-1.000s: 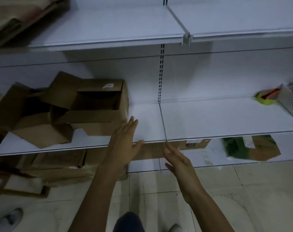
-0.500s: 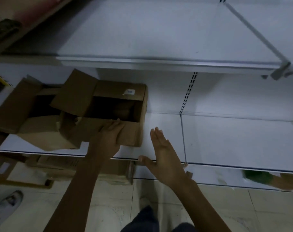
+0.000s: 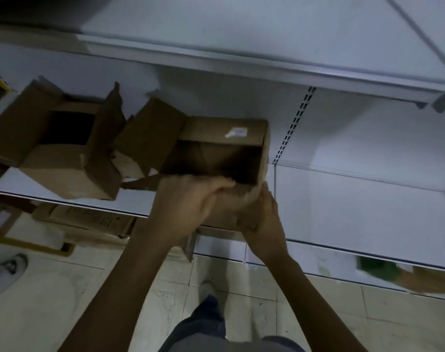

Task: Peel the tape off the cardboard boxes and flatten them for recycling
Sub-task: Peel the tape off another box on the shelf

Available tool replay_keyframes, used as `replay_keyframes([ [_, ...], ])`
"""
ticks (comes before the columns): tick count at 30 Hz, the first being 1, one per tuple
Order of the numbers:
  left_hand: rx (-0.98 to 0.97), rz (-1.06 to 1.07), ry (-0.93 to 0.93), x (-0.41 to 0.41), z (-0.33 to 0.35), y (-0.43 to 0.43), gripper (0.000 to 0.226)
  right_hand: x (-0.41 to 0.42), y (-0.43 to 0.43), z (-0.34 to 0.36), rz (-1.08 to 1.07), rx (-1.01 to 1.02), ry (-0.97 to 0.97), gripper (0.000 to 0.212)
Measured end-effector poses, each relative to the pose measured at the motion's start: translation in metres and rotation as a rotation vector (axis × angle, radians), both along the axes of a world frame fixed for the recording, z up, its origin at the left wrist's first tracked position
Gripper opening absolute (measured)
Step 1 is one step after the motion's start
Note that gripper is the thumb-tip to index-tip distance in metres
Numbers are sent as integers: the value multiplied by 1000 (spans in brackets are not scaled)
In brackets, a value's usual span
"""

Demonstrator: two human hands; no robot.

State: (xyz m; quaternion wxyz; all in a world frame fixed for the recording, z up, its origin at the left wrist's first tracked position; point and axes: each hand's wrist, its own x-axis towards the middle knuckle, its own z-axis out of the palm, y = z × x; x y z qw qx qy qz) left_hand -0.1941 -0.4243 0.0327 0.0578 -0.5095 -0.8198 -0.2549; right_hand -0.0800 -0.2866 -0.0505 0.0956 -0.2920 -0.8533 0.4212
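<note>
Box (image 3: 224, 133) sits open on the shelf (image 3: 343, 212). Left hand (image 3: 190, 201) curls over its near wall; right hand (image 3: 262, 222) grips its near right corner. Second box (image 3: 63, 158) lies left of it.

Free shelf (image 3: 356, 212) room right of the open box (image 3: 224, 133); second box (image 3: 63, 161) close left.

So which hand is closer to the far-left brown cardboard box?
Left. The left hand is just right of the far-left open brown cardboard box; the right hand is farther right.
</note>
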Motion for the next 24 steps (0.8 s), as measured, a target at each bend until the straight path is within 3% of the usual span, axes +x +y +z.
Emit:
replay_keyframes([
  [3,176,96,-199,9,24,24,32,41,22,-5,-252,40,101,103],
  [6,331,87,-533,36,32,48,9,90,57,7,-500,183,157,104],
  [10,321,-49,-797,98,23,92,21,181,98,13,-753,102,216,116],
  [13,269,-127,-789,155,17,129,34,253,117,15,-893,93,256,101],
  [18,288,-294,-645,251,43,179,12,351,125,25,-1098,209,313,82],
  [24,428,-539,-636,340,132,234,19,444,140,105,-1353,629,475,75],
])
